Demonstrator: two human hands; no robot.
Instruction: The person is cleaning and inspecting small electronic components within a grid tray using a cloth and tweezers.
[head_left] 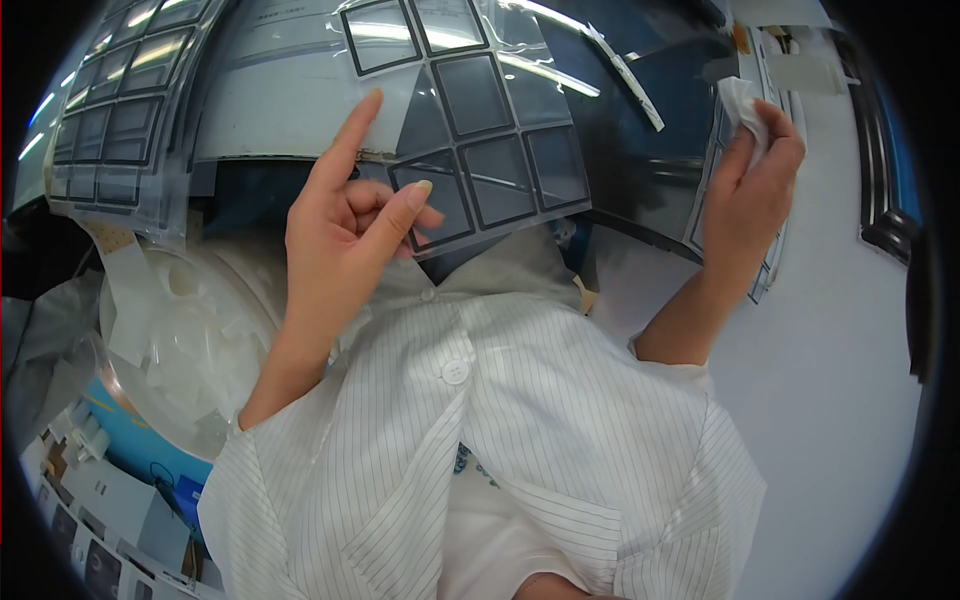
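Held in my right hand (755,185) is a crumpled white wipe (742,105), pinched between the thumb and fingers at the right side of the work area. My left hand (365,195) is beside the lower left corner of a clear plastic sheet (497,180) patterned with black-outlined squares. Its index finger points up and its thumb stands apart, while the other fingers are partly curled. Some fingertips overlap the sheet's edge; whether they touch it I cannot tell. The sheet lies over the near edge of the work surface and sticks out toward me.
At the far left lie more clear sheets with black square frames (110,130). A pale panel (290,90) is behind my left hand. A thin white strip (630,80) rests on the dark surface (600,130). Below left stands a white bin (190,370) holding film scraps.
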